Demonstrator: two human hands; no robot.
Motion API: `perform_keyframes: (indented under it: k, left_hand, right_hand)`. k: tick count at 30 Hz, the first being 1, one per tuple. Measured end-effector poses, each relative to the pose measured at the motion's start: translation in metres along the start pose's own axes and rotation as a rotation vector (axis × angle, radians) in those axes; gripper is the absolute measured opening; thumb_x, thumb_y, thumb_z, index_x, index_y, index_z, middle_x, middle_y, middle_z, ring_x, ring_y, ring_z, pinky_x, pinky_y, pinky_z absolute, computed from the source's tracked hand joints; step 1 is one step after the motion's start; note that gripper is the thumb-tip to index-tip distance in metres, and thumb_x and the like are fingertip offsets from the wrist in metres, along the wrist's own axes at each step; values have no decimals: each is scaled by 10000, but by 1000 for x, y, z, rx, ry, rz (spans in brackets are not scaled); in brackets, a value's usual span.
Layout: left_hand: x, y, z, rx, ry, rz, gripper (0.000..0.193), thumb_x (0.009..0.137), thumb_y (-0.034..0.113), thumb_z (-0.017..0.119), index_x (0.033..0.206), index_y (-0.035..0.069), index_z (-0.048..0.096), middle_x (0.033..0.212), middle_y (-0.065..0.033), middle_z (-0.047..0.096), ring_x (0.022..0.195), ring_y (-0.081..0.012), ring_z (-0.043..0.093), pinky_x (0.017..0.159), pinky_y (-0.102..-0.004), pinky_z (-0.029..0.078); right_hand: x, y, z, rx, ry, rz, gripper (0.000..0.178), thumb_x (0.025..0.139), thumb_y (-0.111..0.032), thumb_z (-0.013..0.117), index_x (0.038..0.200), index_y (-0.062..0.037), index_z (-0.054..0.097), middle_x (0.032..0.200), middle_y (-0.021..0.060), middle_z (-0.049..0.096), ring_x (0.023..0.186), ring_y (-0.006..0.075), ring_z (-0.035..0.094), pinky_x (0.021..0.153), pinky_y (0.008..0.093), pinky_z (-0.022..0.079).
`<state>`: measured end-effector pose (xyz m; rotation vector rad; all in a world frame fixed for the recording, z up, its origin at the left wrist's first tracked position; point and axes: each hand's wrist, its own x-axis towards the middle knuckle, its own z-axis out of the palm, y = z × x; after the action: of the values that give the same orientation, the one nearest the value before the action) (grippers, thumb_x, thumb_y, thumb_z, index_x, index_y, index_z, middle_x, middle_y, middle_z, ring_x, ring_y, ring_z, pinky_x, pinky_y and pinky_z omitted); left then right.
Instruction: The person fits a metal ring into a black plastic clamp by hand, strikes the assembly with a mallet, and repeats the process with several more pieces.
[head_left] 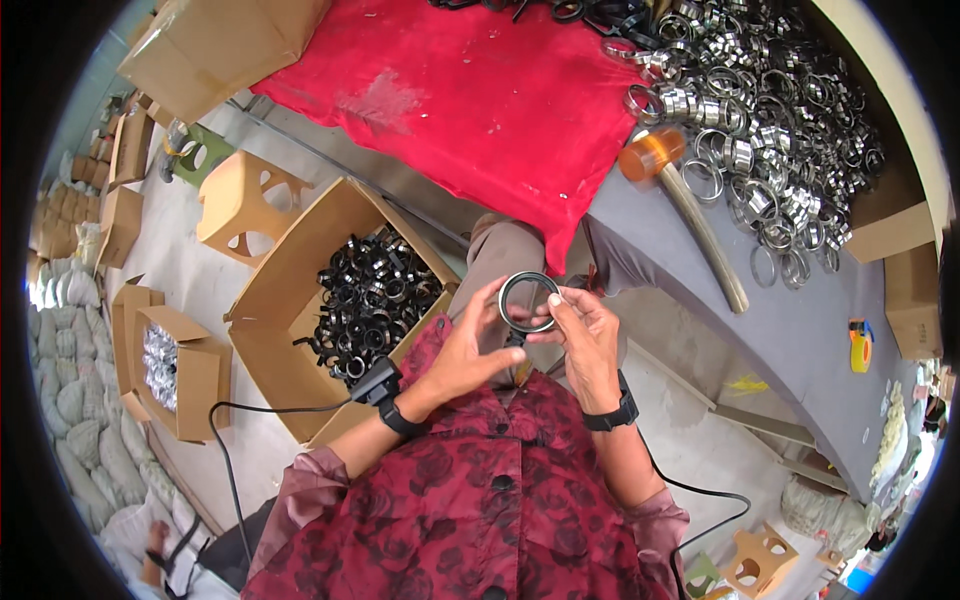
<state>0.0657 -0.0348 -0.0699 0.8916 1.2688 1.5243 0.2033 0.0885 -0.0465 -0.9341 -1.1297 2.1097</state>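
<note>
A metal ring with a black lining (503, 291) is held up in front of my chest, tilted toward me. A short black piece (515, 341) projects from its lower edge. My left hand (462, 350) supports the ring from the left, fingers at its rim and thumb beside the black piece. On the other side, my right hand (590, 345) pinches the rim between thumb and fingers. Some fingertips are hidden behind the ring. Just left of my hands, an open cardboard box (285, 315) holds many black and metal ring parts (375, 300).
Ahead is a table with a red cloth (450, 90). Loose metal rings (760, 130) are heaped on the grey-covered table (770, 320) at right, beside a mallet (700, 230) with an amber head. Stools (235, 205) and a smaller carton (195, 390) stand left. Cables trail from both wrists.
</note>
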Motion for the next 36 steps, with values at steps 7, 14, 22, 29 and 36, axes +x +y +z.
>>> perform_keyframes:
  k: [7, 14, 22, 29, 36]
  left_hand:
    - [-4, -2, -1, -209, -10, -31, 858, 907, -7, 689, 1601, 57, 190, 1314, -134, 610, 1194, -187, 599, 997, -339, 488]
    - [-3, 38, -14, -172, -179, -162, 872, 883, 45, 741, 1600, 69, 245, 1205, -101, 612, 1021, -122, 607, 830, -258, 520]
    - [-7, 35, -33, -266, -307, -136, 907, 834, 152, 836, 1552, 24, 297, 1148, -117, 672, 1038, -144, 644, 889, -274, 512]
    - [-11, 21, -45, -282, -306, -86, 819, 783, 142, 869, 1471, -4, 448, 1229, -82, 657, 1107, -164, 642, 948, -314, 517]
    - [-13, 23, -40, -332, -244, -146, 779, 777, 147, 853, 1457, -7, 505, 1153, -59, 682, 1020, -133, 660, 890, -278, 528]
  right_hand:
    - [-16, -12, 7, -113, -46, 18, 528, 987, -228, 680, 1354, 102, 494, 1103, 160, 667, 942, 220, 701, 734, 333, 627]
    - [-17, -41, 0, -824, -307, -477, 1085, 643, -316, 933, 1512, 27, 383, 1395, 223, 535, 1381, 365, 468, 1137, 456, 397]
    - [-34, -51, 21, -946, -351, -710, 899, 639, -234, 917, 1389, 43, 507, 1351, 228, 568, 1273, 414, 540, 1073, 474, 450]
    - [-49, -48, 36, -1010, -266, -855, 859, 619, -163, 908, 1351, 65, 520, 1312, 239, 579, 1195, 420, 584, 1002, 481, 497]
    - [-53, -49, 41, -1018, -242, -842, 861, 601, -160, 915, 1341, 48, 527, 1330, 224, 570, 1221, 415, 570, 1009, 489, 495]
